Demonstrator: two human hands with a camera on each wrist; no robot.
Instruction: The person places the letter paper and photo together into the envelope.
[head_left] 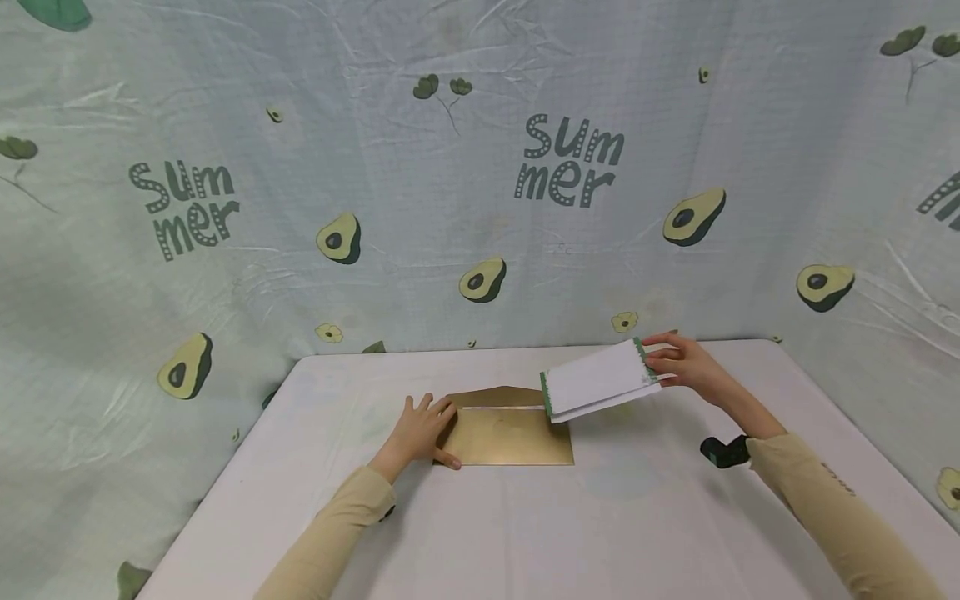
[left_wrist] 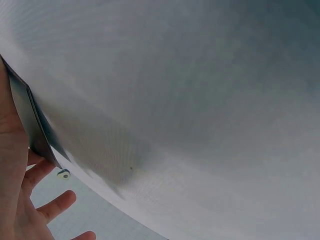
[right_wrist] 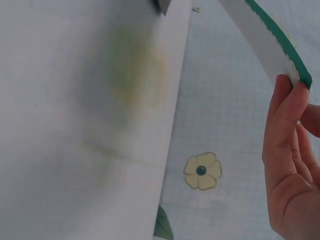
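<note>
A gold envelope has its flap opened out toward the back. My left hand grips its left end, thumb at the front and fingers at the back; two or more fingers spread free. In the left wrist view the envelope shows edge-on beside the palm, with a fingertip against its end. A folded white card with green borders tilts above the envelope's right part. My right hand pinches the card by its right end. The right wrist view shows fingertips on the card's green edge.
Both things are over a white table. A pale curtain with avocado prints and lettering hangs behind the table and along its sides. A black wrist device sits under the right forearm.
</note>
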